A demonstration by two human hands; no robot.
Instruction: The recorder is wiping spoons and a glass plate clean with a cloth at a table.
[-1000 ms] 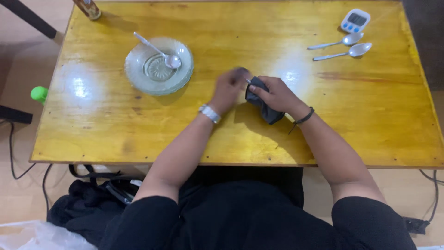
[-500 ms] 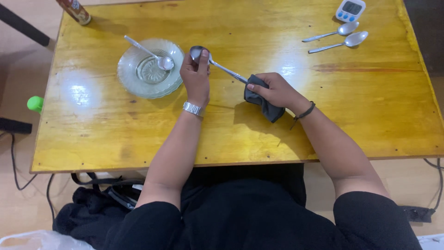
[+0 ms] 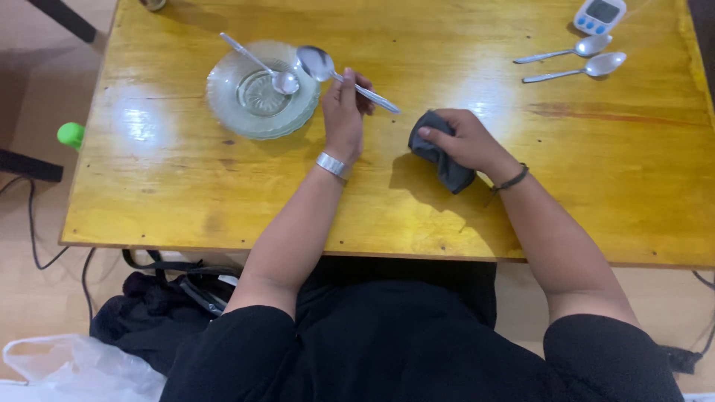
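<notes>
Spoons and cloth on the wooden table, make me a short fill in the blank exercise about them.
1. The left hand holds a ____ by its handle.
2. The right hand grips a dark ____ on the wooden table.
3. One spoon lies in the glass ____.
4. Two spoons lie beside the white ____.
Missing words: spoon; cloth; dish; timer

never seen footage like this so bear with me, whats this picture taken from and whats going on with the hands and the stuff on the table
The picture comes from a camera worn on a person's head, looking down at their own two bare hands over a yellow wooden table. The left hand holds a metal spoon, its bowl over the edge of a glass dish that already has another spoon in it. The right hand rests on a dark folded cloth on the table. At the far right lie two more spoons beside a small white timer.
</notes>
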